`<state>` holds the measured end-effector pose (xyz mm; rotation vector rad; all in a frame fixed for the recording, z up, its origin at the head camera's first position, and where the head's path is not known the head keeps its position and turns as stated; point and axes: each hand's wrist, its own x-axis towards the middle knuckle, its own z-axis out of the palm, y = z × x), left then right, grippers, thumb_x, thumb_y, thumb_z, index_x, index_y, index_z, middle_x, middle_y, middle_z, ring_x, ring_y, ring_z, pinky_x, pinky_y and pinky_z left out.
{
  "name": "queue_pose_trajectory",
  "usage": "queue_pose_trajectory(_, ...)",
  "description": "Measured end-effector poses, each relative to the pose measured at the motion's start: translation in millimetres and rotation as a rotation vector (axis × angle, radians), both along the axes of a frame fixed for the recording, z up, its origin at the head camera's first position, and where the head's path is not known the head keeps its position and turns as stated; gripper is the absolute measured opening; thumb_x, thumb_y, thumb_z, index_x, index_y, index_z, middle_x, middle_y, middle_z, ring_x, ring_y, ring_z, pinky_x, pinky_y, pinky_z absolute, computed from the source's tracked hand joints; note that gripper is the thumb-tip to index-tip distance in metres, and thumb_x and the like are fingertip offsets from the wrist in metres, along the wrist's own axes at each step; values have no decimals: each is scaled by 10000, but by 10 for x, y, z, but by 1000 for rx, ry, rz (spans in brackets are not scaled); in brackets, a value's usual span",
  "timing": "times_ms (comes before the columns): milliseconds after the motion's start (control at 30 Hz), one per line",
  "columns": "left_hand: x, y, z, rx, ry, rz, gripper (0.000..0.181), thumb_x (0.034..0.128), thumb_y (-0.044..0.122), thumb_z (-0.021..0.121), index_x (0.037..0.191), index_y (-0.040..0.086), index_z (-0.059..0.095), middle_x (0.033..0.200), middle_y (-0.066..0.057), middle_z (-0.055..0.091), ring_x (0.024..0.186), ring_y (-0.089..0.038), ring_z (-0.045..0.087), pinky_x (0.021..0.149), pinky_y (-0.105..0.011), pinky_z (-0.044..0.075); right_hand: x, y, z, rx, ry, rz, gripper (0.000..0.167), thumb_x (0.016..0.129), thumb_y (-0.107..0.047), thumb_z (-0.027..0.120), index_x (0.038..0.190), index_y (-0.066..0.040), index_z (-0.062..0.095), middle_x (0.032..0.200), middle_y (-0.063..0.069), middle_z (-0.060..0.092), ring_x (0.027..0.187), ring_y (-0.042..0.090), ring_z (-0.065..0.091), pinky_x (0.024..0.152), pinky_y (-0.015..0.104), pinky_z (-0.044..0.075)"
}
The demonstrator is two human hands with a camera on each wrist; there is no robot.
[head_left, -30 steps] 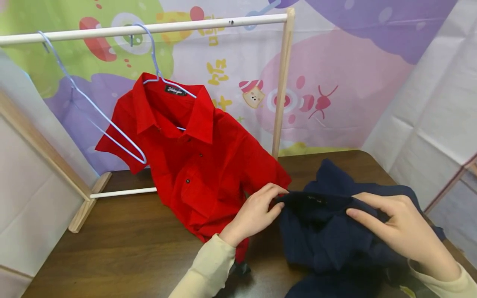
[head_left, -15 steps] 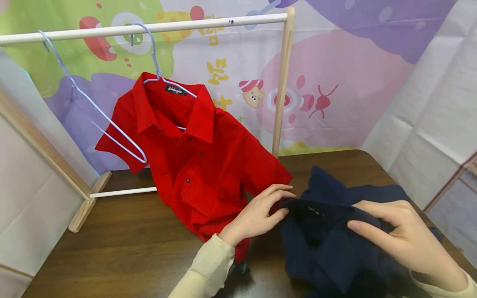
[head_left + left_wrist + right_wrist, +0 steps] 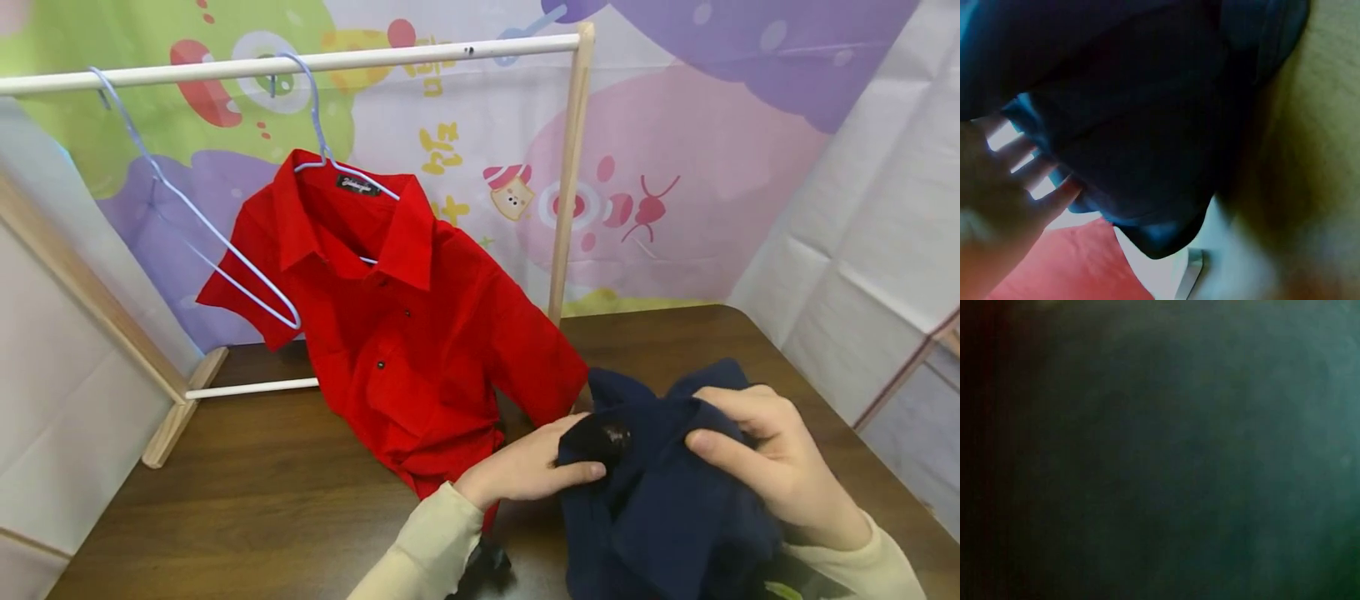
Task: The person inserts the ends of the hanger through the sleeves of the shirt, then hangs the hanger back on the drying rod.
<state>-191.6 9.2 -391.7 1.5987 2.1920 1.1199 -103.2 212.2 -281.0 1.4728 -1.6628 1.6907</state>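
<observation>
In the head view a navy garment [image 3: 660, 500] with a small label inside its dark opening hangs bunched between the two hands. My right hand [image 3: 780, 467] pinches its upper edge, thumb in front and fingers behind. My left hand [image 3: 525, 462] is at the garment's left edge, thumb lying along the front and the other fingertips hidden behind cloth. In the left wrist view the left fingers [image 3: 1035, 172] look straight and slightly spread against the dark cloth [image 3: 1141, 119]. Too dark and blurred, the right wrist view shows no clear shape.
A red short-sleeved shirt [image 3: 450, 333] hangs from a light-blue hanger [image 3: 318, 117] on the rack's white rail [image 3: 420, 54]. Left of it hangs a bare hanger [image 3: 195, 208]. The rack's wooden post [image 3: 572, 167] stands behind on the brown table [image 3: 262, 500].
The navy garment is drawn up into a narrower bunch, and the right hand has moved left with it. The left hand has dropped slightly, its fingers going from the cloth's edge to behind it.
</observation>
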Motion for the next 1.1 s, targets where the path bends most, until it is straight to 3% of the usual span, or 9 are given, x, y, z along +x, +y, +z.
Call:
queue_pose_trajectory(133, 3, -22, -5, 26, -51, -79, 538, 949, 394, 401, 1393, 107, 301, 1346, -19, 405, 1217, -51, 378, 1036, -233, 296, -56, -27, -23, -200, -142, 17, 237, 847, 186, 376, 892, 113, 596, 761, 89, 611, 639, 126, 563, 529, 226, 408)
queue_pose_trajectory(267, -2, -98, 26, 56, -125, -103, 631, 927, 556, 298, 1222, 28, 480, 1164, -91, 554, 1052, -21, 496, 935, -214, 399, -111, -17, -36, -383, -270, 27, 318, 886, 166, 280, 928, 130, 593, 839, 130, 639, 721, 154, 619, 627, 222, 475)
queue_pose_trajectory(367, -18, -171, 64, 74, -218, -112, 591, 933, 530, 324, 1075, 8, 564, 1025, -131, 616, 933, -9, 553, 855, -214, 453, -182, -15, -32, -471, -321, 22, 347, 916, 127, 247, 931, 117, 593, 838, 138, 647, 702, 159, 634, 618, 222, 496)
queue_pose_trajectory(433, -41, -225, 91, 98, -274, -125, 548, 945, 475, 350, 1074, -9, 573, 1024, -163, 618, 931, -23, 567, 859, -237, 461, -234, -12, -29, -505, -350, 20, 346, 933, 100, 242, 919, 112, 588, 825, 139, 650, 681, 160, 639, 596, 224, 499)
queue_pose_trajectory(700, -146, -454, 218, 254, -319, -179, 541, 951, 418, 370, 1064, -85, 536, 939, -259, 568, 869, -75, 537, 863, -324, 464, -421, 21, -60, -561, -451, 67, 349, 970, 28, 233, 862, 79, 560, 747, 120, 645, 597, 150, 631, 517, 226, 488)
queue_pose_trajectory(833, -165, -585, 302, 291, -351, -141, 556, 941, 420, 397, 1048, -109, 532, 921, -265, 555, 861, -92, 540, 850, -328, 464, -478, 19, -64, -521, -473, -7, 334, 967, 24, 284, 832, 45, 589, 696, 73, 628, 564, 112, 607, 485, 203, 463)
queue_pose_trajectory(1000, -170, -754, 419, 360, -352, -85, 591, 922, 449, 417, 982, -128, 529, 865, -48, 570, 806, -92, 529, 769, -293, 465, -505, -10, -94, -424, -496, -213, 304, 967, -24, 352, 846, -45, 631, 678, -1, 614, 552, 64, 579, 485, 173, 447)
queue_pose_trajectory(1100, -151, -844, 494, 411, -337, -51, 603, 911, 461, 430, 956, -133, 523, 857, 69, 564, 777, -81, 529, 731, -273, 465, -548, -12, -145, -405, -493, -217, 287, 963, -15, 361, 885, -37, 636, 708, 6, 620, 583, 71, 583, 512, 180, 452)
